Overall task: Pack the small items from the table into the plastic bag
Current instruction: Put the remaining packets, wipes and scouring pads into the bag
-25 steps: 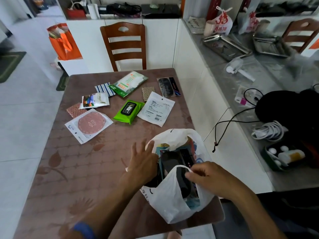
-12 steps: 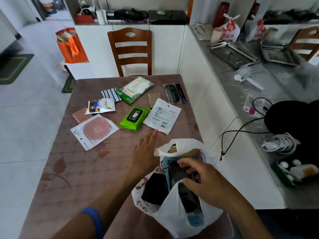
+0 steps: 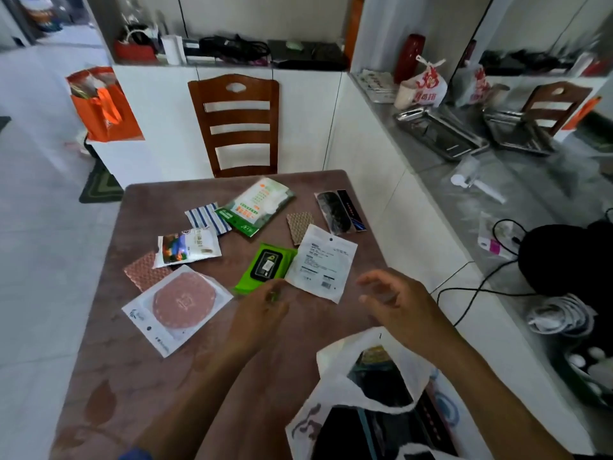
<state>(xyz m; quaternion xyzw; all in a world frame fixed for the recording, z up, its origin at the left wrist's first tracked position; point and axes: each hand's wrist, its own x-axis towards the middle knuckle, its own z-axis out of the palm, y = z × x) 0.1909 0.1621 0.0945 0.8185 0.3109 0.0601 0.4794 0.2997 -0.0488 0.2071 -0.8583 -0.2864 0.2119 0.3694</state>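
Nearest, a white plastic bag (image 3: 361, 383) sat open at the near right edge of the brown bench (image 3: 132, 360), dark items inside. Just beyond it, the left hand (image 3: 262, 303) reached the near end of a green wet-wipe pack (image 3: 265, 267); blur hid whether its fingers gripped. To its right, the right hand (image 3: 394, 297) hovered with loosely spread fingers, empty, beside a white flat pouch (image 3: 321, 260). Farther off lay other small packets.

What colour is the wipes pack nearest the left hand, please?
Bright green with a black lid, in the head view: wipes pack.
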